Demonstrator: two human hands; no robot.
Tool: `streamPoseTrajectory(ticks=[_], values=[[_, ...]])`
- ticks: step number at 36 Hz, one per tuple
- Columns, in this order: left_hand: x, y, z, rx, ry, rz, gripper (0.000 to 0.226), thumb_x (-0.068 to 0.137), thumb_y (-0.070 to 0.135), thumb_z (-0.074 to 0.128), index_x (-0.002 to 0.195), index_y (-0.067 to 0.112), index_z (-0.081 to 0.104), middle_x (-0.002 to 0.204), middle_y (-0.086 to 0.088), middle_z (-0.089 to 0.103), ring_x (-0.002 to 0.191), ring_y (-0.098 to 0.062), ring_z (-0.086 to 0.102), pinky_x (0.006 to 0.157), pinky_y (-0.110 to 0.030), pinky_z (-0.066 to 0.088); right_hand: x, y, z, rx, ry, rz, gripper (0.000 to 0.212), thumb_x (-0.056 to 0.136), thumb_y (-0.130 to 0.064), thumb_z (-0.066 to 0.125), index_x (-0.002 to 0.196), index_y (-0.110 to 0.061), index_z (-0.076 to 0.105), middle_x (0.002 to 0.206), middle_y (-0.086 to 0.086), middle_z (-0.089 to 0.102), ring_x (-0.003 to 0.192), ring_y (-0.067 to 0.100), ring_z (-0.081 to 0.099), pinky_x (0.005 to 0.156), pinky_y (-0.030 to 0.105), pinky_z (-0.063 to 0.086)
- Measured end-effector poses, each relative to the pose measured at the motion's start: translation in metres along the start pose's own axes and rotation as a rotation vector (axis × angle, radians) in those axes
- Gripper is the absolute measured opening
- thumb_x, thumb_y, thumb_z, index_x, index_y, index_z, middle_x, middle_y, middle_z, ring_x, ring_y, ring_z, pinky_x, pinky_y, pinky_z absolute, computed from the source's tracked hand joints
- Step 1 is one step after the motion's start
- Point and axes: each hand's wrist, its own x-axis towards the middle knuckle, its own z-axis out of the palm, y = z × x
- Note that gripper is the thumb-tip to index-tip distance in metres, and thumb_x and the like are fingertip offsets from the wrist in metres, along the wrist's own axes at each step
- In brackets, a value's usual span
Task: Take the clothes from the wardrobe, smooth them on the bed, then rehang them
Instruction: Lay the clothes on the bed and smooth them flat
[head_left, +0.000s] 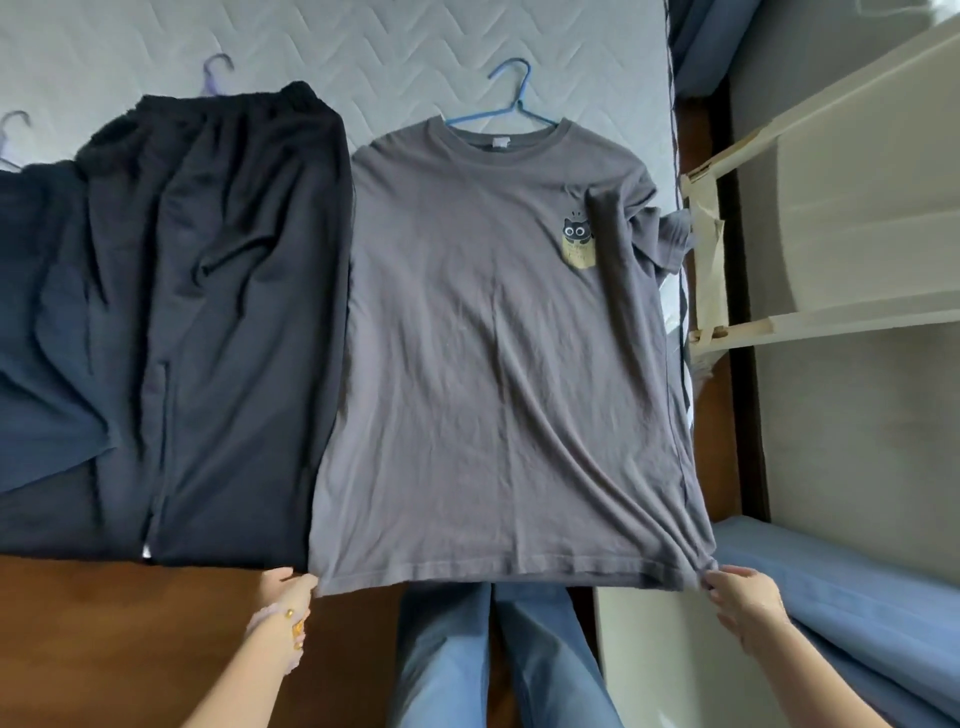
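A grey T-shirt (498, 353) with a small cat print on the chest lies flat on the bed (363, 47), still on a blue hanger (511, 101) whose hook points away from me. My left hand (283, 597) pinches the shirt's bottom left hem corner. At the bottom right corner, my right hand (745, 603) grips the hem, and the cloth bunches there. The shirt's right sleeve is folded over near the bed's edge. Black trousers (223, 312) lie beside the shirt on the left, with a dark blue garment (36, 332) further left.
Two pale purple hanger hooks (215, 70) stick out above the dark clothes. A white wooden frame (831, 208) stands right of the bed. Blue bedding (857, 597) lies at lower right. My legs in blue jeans (493, 660) stand on the brown floor (104, 639).
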Motion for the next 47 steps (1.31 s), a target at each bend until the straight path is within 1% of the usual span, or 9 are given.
streamPoseTrajectory(ticks=[2,5,7,12,21,34,38,42,47], values=[[-0.012,0.017,-0.007,0.045,-0.038,0.083,0.037,0.087,-0.005,0.056,0.124,-0.005,0.053,0.107,-0.02,0.061,0.091,-0.03,0.055,0.082,-0.036,0.045,-0.012,-0.013,-0.005,-0.061,-0.01,-0.096,0.015,0.081,-0.013,0.064,0.095,-0.01,0.068,0.084,0.017,0.067,0.073,0.03,0.059,0.062,0.028,0.044],[-0.044,0.042,-0.015,0.063,-0.177,0.171,0.022,0.088,-0.004,0.057,0.11,-0.001,0.058,0.105,-0.018,0.06,0.095,-0.028,0.056,0.085,-0.037,0.044,-0.019,-0.032,-0.012,-0.053,-0.081,-0.191,0.02,0.078,-0.008,0.068,0.098,-0.006,0.069,0.084,0.014,0.071,0.084,0.033,0.066,0.082,0.042,0.053],[-0.064,0.058,-0.019,0.048,-0.256,0.252,0.012,0.09,-0.004,0.055,0.1,0.003,0.058,0.104,-0.017,0.062,0.096,-0.028,0.057,0.086,-0.037,0.043,-0.038,-0.051,-0.018,-0.052,-0.093,-0.274,0.019,0.077,-0.004,0.067,0.095,-0.003,0.07,0.075,0.012,0.071,0.074,0.029,0.065,0.078,0.043,0.055],[-0.116,0.088,-0.034,0.062,-0.325,0.489,0.02,0.094,-0.002,0.045,0.082,0.01,0.057,0.083,-0.013,0.065,0.081,-0.027,0.06,0.067,-0.029,0.041,-0.117,-0.093,-0.038,0.032,-0.14,-0.451,0.013,0.086,0.002,0.055,0.092,-0.003,0.066,0.076,0.014,0.067,0.059,0.016,0.058,0.043,0.013,0.043],[-0.166,0.131,-0.026,0.11,-0.359,0.719,0.02,0.093,-0.001,0.046,0.082,0.01,0.06,0.077,-0.008,0.067,0.073,-0.023,0.061,0.065,-0.027,0.044,-0.142,-0.12,-0.058,0.165,-0.192,-0.545,0.013,0.086,0.001,0.056,0.09,-0.003,0.068,0.072,0.013,0.069,0.064,0.023,0.062,0.067,0.033,0.051],[-0.148,0.274,0.118,0.339,-0.441,0.895,0.028,0.091,-0.002,0.046,0.074,0.019,0.057,0.071,0.003,0.066,0.065,-0.013,0.058,0.05,-0.005,0.042,-0.074,-0.222,-0.035,0.164,-0.093,-0.575,0.015,0.084,-0.004,0.059,0.095,-0.008,0.069,0.076,0.006,0.07,0.062,0.013,0.061,0.061,0.027,0.049],[-0.12,0.34,0.19,0.476,-0.41,1.03,0.033,0.088,0.0,0.05,0.069,0.027,0.054,0.054,0.014,0.064,0.064,-0.015,0.06,0.063,-0.023,0.045,-0.024,-0.282,-0.013,0.046,-0.005,-0.669,0.023,0.085,-0.01,0.056,0.105,-0.014,0.068,0.091,0.0,0.07,0.078,0.011,0.063,0.073,0.026,0.048],[-0.108,0.407,0.263,0.597,-0.372,1.234,0.017,0.089,0.008,0.054,0.087,0.023,0.06,0.092,-0.003,0.071,0.092,-0.025,0.065,0.086,-0.03,0.049,0.028,-0.333,0.005,-0.15,0.155,-0.837,0.038,0.086,-0.009,0.054,0.123,-0.014,0.057,0.12,0.004,0.063,0.109,0.021,0.058,0.092,0.032,0.047],[-0.125,0.465,0.337,0.729,-0.28,1.559,0.034,0.087,-0.003,0.049,0.117,0.006,0.063,0.118,-0.012,0.062,0.11,-0.028,0.059,0.097,-0.027,0.04,0.074,-0.367,0.019,-0.361,0.273,-1.024,0.062,0.084,-0.011,0.058,0.142,-0.022,0.039,0.142,0.001,0.044,0.128,0.025,0.04,0.107,0.036,0.036]])
